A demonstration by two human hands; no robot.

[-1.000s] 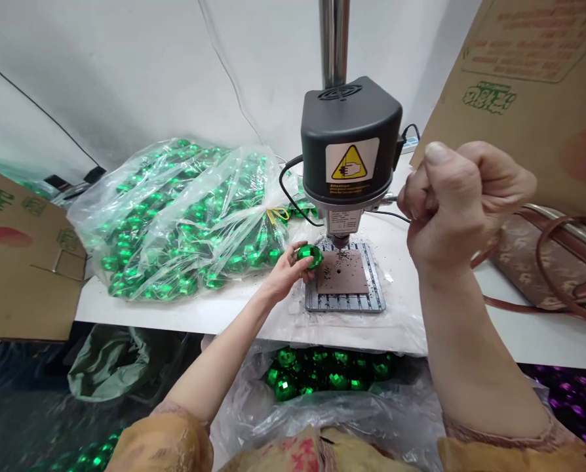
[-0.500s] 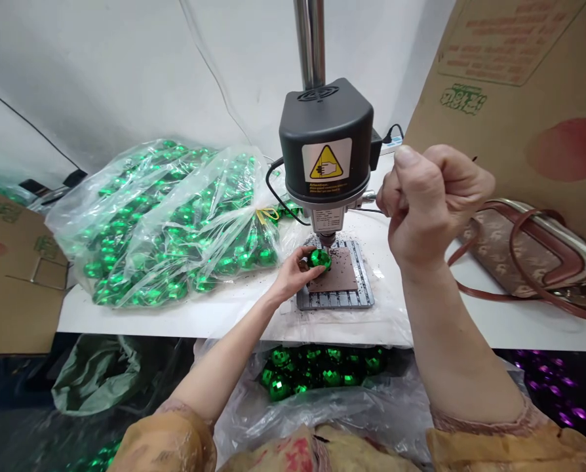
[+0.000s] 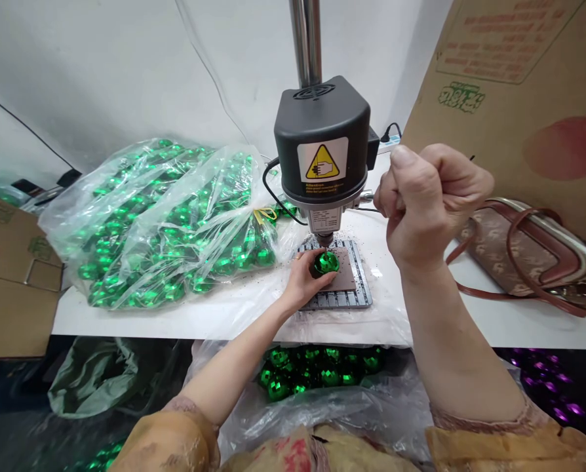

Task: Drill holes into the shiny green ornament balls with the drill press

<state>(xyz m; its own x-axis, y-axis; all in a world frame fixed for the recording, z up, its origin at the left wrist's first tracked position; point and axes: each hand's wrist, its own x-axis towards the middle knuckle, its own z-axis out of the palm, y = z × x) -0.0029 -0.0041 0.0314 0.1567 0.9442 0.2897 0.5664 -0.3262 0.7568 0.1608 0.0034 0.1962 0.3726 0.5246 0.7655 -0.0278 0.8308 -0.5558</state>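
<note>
My left hand (image 3: 303, 280) holds a shiny green mirrored ball (image 3: 328, 262) between thumb and fingers. The ball sits over a brown board on the slotted metal base (image 3: 345, 300), right below the chuck (image 3: 325, 238) of a small black drill press (image 3: 323, 141). Whether the bit touches the ball I cannot tell. My right hand (image 3: 428, 203) is raised at the right of the drill press, closed in a fist. A short metal shaft (image 3: 366, 196) runs from the machine toward this fist; whatever the fingers grip is hidden. Dark shavings lie around the base.
A tied clear bag (image 3: 175, 223) of green balls lies at the left. Below the table edge, another plastic bag holds more green balls (image 3: 322, 370). A brown handbag (image 3: 524, 255) and a cardboard box (image 3: 514, 85) stand at the right; another cardboard box (image 3: 12, 282) stands at far left.
My left hand has brought the green ball slightly right, onto the middle of the board below the chuck. My right fist stays raised in nearly the same place. The view has shifted slightly.
</note>
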